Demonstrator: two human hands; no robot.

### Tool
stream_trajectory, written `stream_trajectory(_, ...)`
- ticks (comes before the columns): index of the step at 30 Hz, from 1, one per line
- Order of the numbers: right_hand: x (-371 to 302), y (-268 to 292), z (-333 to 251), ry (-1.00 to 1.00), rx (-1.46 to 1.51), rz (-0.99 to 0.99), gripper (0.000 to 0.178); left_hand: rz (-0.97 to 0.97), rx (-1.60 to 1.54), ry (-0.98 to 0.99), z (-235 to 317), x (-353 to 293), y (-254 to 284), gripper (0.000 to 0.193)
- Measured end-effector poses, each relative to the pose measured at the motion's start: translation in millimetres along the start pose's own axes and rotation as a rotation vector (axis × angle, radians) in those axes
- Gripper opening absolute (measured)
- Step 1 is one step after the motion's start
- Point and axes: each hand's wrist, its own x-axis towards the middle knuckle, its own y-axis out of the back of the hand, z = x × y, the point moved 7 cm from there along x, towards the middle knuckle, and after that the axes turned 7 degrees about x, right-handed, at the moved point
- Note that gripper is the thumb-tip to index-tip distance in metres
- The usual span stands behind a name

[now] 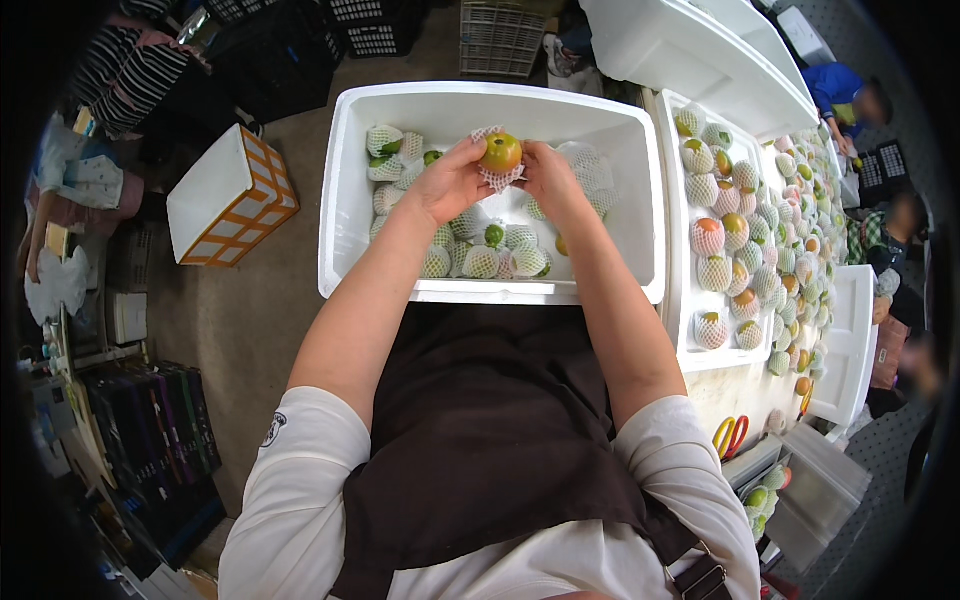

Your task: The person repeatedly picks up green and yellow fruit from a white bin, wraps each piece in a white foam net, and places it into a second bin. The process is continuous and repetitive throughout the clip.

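A round green-and-orange fruit [502,152] sits partly inside a pinkish-white foam net [497,181], held up over a white foam box [342,190]. My left hand [447,182] is closed round its left side, fingers against the net. From the right, the fingertips of my right hand [549,172] pinch the net's edge beside the fruit. Below my hands, several netted fruits [481,262] lie in the box, mostly green in white nets. A bunch of white foam nets [588,168] rests at the box's right side, partly behind my right hand.
To the right, a white tray [682,335] holds netted fruits, with a large pile of netted fruits [795,240] beyond it. Red and yellow handles [731,436] lie nearer me. A taped white box [240,205] stands on the floor at left. Other people are at the far right and left.
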Motion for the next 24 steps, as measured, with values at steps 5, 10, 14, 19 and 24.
stream_trajectory(5, -4.6, -6.5, 9.2, -0.012, 0.135, -0.055, 0.032, -0.132, -0.026, -0.006, 2.5, -5.0, -14.0, 0.054)
stream_trajectory(10, 3.7, -7.0, 4.3, 0.012, 0.188, -0.211, 0.021, -0.156, -0.01, 0.004, 2.4, -5.8, -17.2, 0.057)
stream_trajectory(14, 4.0, 1.8, -11.4, 0.29, -0.059, -0.034, 0.007, -0.091, 0.074, -0.016, 2.1, -2.3, -11.2, 0.056)
stream_trajectory(19, -4.6, -1.6, -26.0, 0.499, -0.178, 0.035, 0.008, 0.099, 0.287, -0.019, -3.1, 5.2, 12.6, 0.052)
stream_trajectory(24, -2.5, 5.6, -24.7, 0.332, -0.001, 0.011, 0.016, 0.324, 0.432, -0.054, -2.5, 8.1, 33.5, 0.049)
